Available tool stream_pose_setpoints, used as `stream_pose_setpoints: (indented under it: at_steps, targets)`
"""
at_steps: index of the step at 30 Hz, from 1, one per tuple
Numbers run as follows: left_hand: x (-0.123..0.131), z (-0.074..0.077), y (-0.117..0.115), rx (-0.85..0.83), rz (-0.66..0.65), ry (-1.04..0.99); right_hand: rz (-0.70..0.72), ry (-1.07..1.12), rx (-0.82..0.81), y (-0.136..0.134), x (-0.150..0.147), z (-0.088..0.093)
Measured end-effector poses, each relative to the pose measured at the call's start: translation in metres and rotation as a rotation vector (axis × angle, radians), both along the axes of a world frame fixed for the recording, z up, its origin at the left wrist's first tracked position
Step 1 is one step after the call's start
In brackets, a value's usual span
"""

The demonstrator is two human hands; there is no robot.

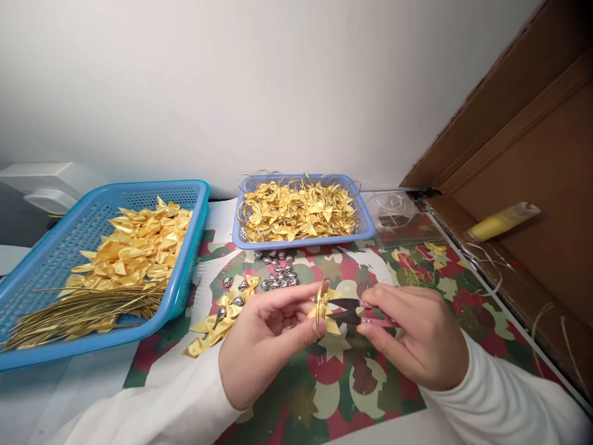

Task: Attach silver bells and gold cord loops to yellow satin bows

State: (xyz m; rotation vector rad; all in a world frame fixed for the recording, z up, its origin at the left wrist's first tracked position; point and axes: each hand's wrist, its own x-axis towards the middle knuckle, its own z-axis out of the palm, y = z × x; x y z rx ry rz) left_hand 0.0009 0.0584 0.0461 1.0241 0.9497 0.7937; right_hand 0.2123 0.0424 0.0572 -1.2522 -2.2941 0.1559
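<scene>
Between the fingers of my left hand [266, 337] is a gold wire ring [319, 303] with a yellow ribbon bow [332, 324] on it. My right hand [419, 330] grips thread snips [345, 312] with dark blades, which point left at the bow. The blades are parted and their tips reach the bow; whether anything lies between them I cannot tell. Several yellow bows [210, 340] with silver bells lie just beyond my left hand. Behind it is a loose group of silver jingle bells [283, 279].
A large blue basket [198, 204] at left holds yellow bows and a bundle of gold wires [92, 312]. Farther back, a smaller blue basket [301, 242] is full of bows on wire rings. Thread scraps [417, 266] lie at right, near a cardboard wall [523, 142] and a yellow tube [503, 222].
</scene>
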Motion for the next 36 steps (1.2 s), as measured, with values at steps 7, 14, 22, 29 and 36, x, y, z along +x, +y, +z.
stream_pose_setpoints:
  at_steps: [7,14,22,29,36]
  targets:
    - [-0.002,-0.003,-0.004,0.13,0.009,0.117,0.012,-0.072,0.12,-0.002,-0.003,0.002]
    - [-0.002,0.001,-0.004,0.276,0.036,0.254,0.045,-0.127,0.199,-0.004,-0.004,0.003]
    - [-0.001,0.003,-0.003,0.289,0.042,0.288,0.089,-0.15,0.261,-0.003,-0.004,0.0]
    - [-0.002,0.001,-0.002,0.269,0.027,0.272,0.105,-0.148,0.261,0.001,-0.004,-0.003]
    - [-0.003,-0.002,-0.002,0.245,0.033,0.144,-0.011,0.076,0.141,0.01,0.006,-0.006]
